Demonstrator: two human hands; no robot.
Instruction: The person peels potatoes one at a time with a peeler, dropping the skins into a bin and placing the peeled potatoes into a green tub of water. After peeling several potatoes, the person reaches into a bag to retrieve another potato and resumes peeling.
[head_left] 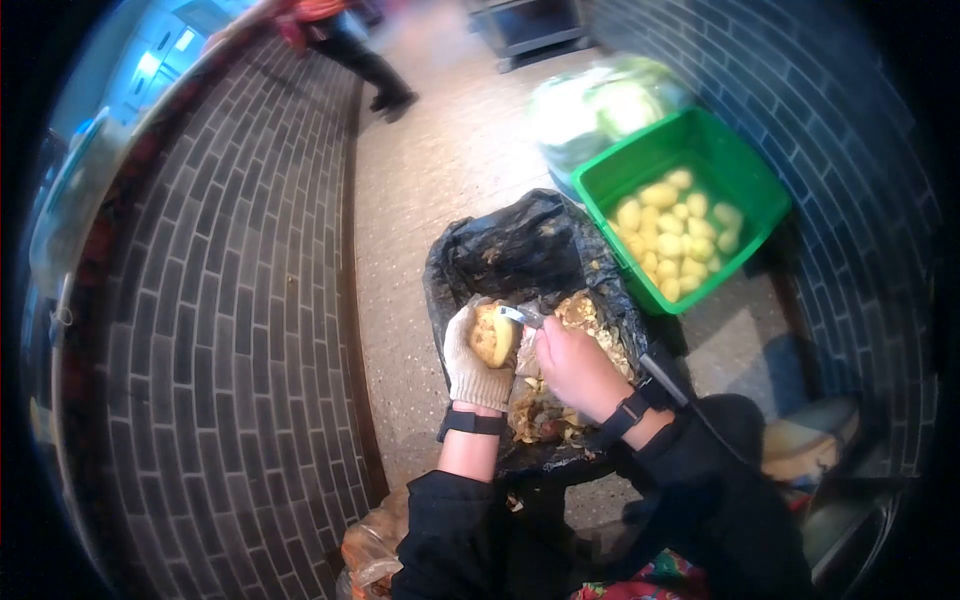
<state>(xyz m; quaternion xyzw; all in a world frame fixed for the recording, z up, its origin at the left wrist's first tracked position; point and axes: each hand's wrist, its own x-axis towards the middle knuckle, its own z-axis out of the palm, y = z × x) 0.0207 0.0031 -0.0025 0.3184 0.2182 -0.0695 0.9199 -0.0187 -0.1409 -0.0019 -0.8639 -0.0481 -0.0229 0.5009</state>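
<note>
In a knitted glove, my left hand (pixel 466 358) is wrapped round a partly peeled potato (pixel 488 336). The potato shows pale yellow flesh on its right side and brown skin elsewhere. My bare right hand (pixel 572 362) grips a peeler (pixel 520 316), whose head is at the potato's upper right edge. Both hands are above a bin lined with a black plastic bag (pixel 520 250). Potato peelings (pixel 590 325) lie heaped in the bag below and beside my right hand. The peeler's handle is mostly hidden in my fingers.
A green tub (pixel 745 165) at the upper right holds several peeled potatoes (pixel 668 225). Behind it stands a plastic-wrapped bundle of pale green vegetables (pixel 600 105). Brick walls (pixel 235 270) run along both sides. A person (pixel 350 50) walks at the far left, near a dark cart (pixel 530 30).
</note>
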